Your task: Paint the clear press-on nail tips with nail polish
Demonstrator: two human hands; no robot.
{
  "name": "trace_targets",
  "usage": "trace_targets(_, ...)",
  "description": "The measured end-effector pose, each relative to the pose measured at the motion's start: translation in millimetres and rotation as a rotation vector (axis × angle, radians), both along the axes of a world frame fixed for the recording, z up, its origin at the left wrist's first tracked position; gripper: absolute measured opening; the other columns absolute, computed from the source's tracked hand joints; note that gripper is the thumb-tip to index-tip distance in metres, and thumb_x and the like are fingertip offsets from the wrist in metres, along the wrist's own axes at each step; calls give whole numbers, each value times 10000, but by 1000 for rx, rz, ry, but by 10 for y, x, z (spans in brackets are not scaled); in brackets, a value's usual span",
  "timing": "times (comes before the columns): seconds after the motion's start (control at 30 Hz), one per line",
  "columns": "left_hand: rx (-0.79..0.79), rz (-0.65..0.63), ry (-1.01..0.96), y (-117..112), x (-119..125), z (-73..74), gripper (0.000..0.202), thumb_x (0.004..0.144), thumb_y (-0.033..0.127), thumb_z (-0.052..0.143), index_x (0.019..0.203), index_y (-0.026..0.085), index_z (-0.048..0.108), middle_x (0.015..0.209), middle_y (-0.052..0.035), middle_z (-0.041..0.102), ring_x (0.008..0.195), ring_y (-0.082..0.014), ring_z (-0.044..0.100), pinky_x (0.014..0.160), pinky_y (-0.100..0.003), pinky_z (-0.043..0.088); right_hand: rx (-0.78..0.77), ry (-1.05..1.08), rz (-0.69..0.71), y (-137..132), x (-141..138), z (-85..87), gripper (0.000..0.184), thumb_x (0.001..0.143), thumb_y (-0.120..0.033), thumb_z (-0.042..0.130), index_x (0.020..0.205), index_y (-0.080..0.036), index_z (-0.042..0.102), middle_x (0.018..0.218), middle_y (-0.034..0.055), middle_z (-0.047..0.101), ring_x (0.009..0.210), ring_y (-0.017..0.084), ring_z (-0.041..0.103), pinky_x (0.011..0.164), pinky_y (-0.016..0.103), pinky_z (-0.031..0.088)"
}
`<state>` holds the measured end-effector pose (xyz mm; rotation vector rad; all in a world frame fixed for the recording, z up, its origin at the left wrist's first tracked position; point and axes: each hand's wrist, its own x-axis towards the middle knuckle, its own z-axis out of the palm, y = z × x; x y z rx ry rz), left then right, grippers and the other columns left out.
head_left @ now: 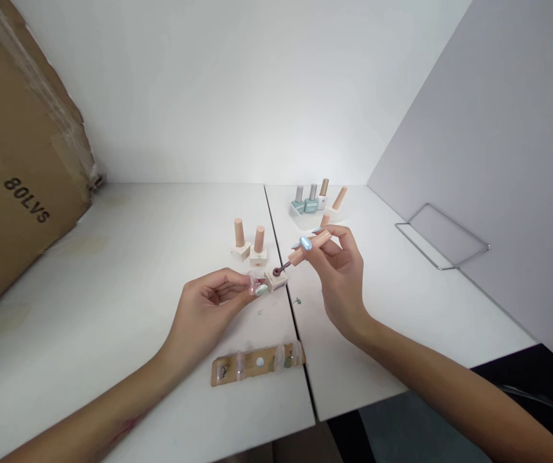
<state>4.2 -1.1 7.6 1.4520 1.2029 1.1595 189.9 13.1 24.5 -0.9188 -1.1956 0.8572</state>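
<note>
Across a white tabletop (126,257) split by a dark seam, a brown cardboard box (26,141) is seen at the left and a bent metal wire frame (458,225) at the right. The right hand (341,276) is closed around a peach cylindrical cap (298,257), whose dark brush stem (285,265) is angled to an open white square bottle (277,281). By the left hand (209,305), narrowed, a clear plastic nail tip (252,281) is pinched beside that bottle; whether the bottle is also gripped cannot be told. A tan strip (260,363) is laid nearer, bearing clear tips. Behind, a translucent white tray (299,219) is filled with bottles, partly blocked by the right hand; two peach-capped square bottles (258,257) are stood just behind the open one.
</note>
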Motion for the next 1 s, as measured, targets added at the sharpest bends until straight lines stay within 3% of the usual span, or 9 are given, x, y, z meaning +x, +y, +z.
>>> trace_targets(0.4,55,49,29,-5,-9,0,87,771,297,752,782,211,744,833,-36,785,790,-202,733,732,-301,602,4,1,-4,6,4,-1,195,867,-309,653,895,-267,464,651,-59,669,718,163,686,805,401,549)
trace_targets(0.8,-9,66,45,13,-37,-37,130,747,325,780,837,231,782,830,-29,795,761,-199,734,685,-274,596,8,11,-4,3,-2,10,192,863,-305,663,885,-268,476,648,-64,680,678,146,670,803,388,542)
trace_targets(1.0,-67,71,-9,21,-22,-21,171,729,330,798,871,235,791,908,-36,803,854,-224,749,773,-296,615,6,18,3,0,2,9,192,862,-300,667,896,-265,480,666,-58,691,725,155,693,777,374,551)
